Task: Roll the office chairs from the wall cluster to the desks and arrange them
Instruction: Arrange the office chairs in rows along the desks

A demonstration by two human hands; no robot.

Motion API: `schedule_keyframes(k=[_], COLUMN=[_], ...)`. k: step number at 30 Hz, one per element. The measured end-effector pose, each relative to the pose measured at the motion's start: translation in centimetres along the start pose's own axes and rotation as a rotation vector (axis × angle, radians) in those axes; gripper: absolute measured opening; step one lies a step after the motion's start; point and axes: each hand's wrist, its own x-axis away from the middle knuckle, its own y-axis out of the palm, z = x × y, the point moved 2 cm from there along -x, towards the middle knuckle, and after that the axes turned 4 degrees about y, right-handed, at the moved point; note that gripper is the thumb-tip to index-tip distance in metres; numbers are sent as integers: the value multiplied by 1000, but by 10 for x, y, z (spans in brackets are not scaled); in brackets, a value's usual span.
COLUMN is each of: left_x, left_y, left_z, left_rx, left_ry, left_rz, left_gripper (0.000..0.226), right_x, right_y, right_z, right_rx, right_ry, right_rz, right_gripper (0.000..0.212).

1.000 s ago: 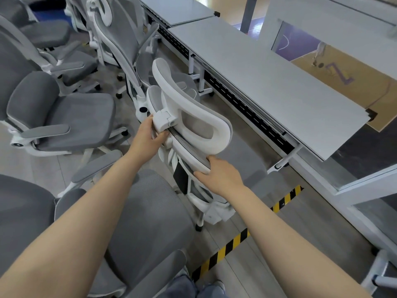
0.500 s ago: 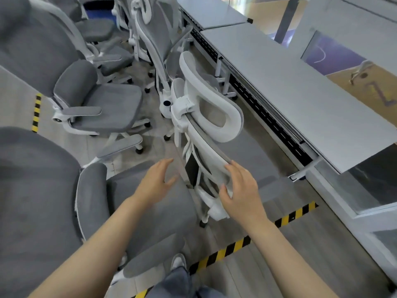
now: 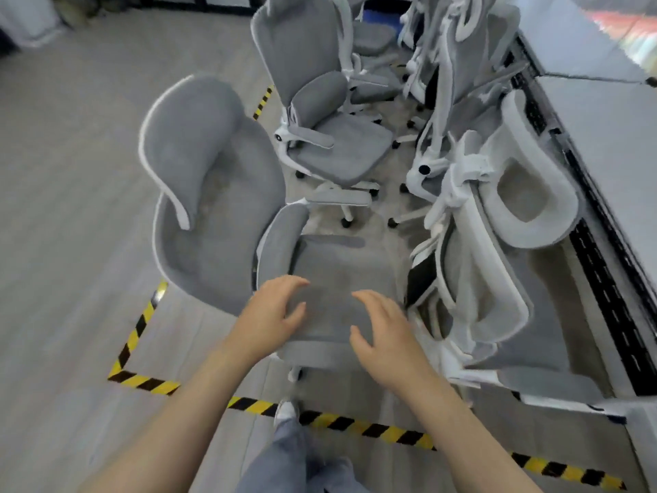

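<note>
A grey office chair [image 3: 213,193] stands right in front of me, its back to the left and its seat toward me. My left hand [image 3: 273,314] and my right hand [image 3: 384,329] hover over that seat with fingers loosely spread, holding nothing. To the right, a white-framed grey chair with a looped headrest [image 3: 526,193] is pushed against the grey desk [image 3: 604,137]. More grey chairs [image 3: 320,112] stand clustered behind.
Yellow-and-black floor tape [image 3: 355,425] runs across the floor near my feet and up the left side. Open grey floor [image 3: 64,208] lies to the left. A second desk [image 3: 561,33] continues at the far right. Chair bases and castors crowd the middle.
Both hands let go of the white-headrest chair at the desk. My view swung left toward the nearer grey chair, and both hands now hang over its seat.
</note>
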Motion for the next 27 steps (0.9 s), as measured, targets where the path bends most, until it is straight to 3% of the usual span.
schedule_keyframes(k=[11, 21, 27], left_x=[112, 195, 182], left_y=[-101, -219, -280], left_z=[-122, -298, -381], left_rx=[38, -29, 5], left_ry=[-306, -450, -464], left_rz=[221, 222, 239], left_gripper=[36, 31, 27], right_x=[-37, -107, -178], right_y=[96, 219, 262], right_z=[-160, -335, -411], right_rx=[28, -23, -86], right_ry=[-302, -352, -303], right_rz=[-287, -394, -381], right_gripper=[44, 43, 44])
